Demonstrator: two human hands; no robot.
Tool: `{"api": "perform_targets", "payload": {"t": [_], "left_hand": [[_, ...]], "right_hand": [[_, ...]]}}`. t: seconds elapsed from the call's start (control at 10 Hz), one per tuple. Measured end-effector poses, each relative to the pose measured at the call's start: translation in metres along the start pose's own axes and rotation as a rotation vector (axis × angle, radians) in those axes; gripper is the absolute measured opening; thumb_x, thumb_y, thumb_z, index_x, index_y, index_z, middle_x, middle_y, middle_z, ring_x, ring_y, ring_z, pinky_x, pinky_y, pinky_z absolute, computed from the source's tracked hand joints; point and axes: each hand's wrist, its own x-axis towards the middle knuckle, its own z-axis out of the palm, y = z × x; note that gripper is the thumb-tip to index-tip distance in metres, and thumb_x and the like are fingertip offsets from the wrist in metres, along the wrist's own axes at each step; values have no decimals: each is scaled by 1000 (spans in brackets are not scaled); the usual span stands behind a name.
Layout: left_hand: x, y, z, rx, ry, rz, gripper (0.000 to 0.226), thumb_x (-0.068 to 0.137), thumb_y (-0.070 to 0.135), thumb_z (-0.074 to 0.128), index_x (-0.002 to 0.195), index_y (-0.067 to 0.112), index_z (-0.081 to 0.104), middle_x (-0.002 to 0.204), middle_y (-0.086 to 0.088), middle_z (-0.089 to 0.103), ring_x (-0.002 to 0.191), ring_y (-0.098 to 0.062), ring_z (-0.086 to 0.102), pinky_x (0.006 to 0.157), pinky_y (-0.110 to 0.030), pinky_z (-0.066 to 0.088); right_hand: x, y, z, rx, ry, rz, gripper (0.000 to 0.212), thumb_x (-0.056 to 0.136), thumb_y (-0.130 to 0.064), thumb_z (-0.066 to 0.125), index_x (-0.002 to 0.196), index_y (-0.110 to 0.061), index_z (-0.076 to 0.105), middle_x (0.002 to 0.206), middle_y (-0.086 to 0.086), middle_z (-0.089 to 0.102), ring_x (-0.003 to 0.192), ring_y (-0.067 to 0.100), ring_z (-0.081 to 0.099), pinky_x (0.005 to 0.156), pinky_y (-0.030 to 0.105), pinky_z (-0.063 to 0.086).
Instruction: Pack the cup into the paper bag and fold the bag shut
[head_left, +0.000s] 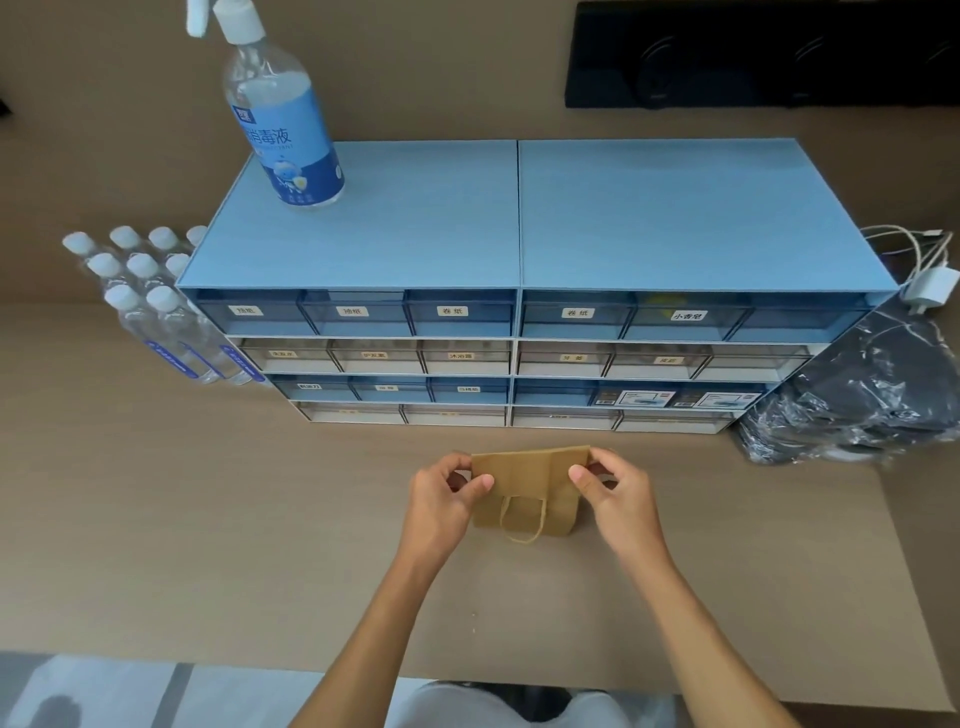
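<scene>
A small brown paper bag (530, 486) with a twisted paper handle stands on the tan table in front of the drawer unit. Its top is folded toward me, and the handle hangs down its front. My left hand (441, 499) pinches the left edge of the fold. At the right edge, my right hand (613, 493) pinches the fold between thumb and fingers. No cup shows; whatever is inside the bag is hidden.
A blue drawer unit (519, 291) with labelled drawers stands just behind the bag, a spray bottle (280, 114) on its top. Several water bottles (156, 306) sit at its left. Dark plastic-wrapped packs (862, 395) and a white charger (930, 286) lie at its right.
</scene>
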Motion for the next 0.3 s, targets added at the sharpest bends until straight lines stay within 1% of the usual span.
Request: {"api": "perform_targets", "payload": {"t": [0.1, 0.2, 0.3], "left_hand": [[0, 0, -3, 40, -6, 2, 17, 84, 17, 75, 100, 17, 73, 61, -8, 53, 57, -15, 47, 57, -26, 42], [-2, 2, -8, 66, -19, 28, 27, 83, 24, 75, 110, 24, 70, 60, 1, 51, 54, -9, 45, 51, -15, 39], [-6, 8, -15, 39, -20, 94, 30, 83, 31, 75, 111, 37, 65, 79, 11, 58, 57, -2, 48, 55, -9, 40]], "right_hand": [[-4, -5, -2, 23, -13, 12, 29, 85, -15, 69, 102, -39, 69, 101, -5, 72, 97, 15, 63, 81, 30, 53], [-8, -11, -6, 44, -45, 17, 37, 84, -23, 68, 116, -42, 64, 114, -8, 68, 109, 12, 59, 88, 34, 53], [-12, -23, -8, 85, -68, 7, 43, 84, -28, 65, 126, -40, 59, 125, -14, 63, 120, 10, 54, 100, 44, 47]]}}
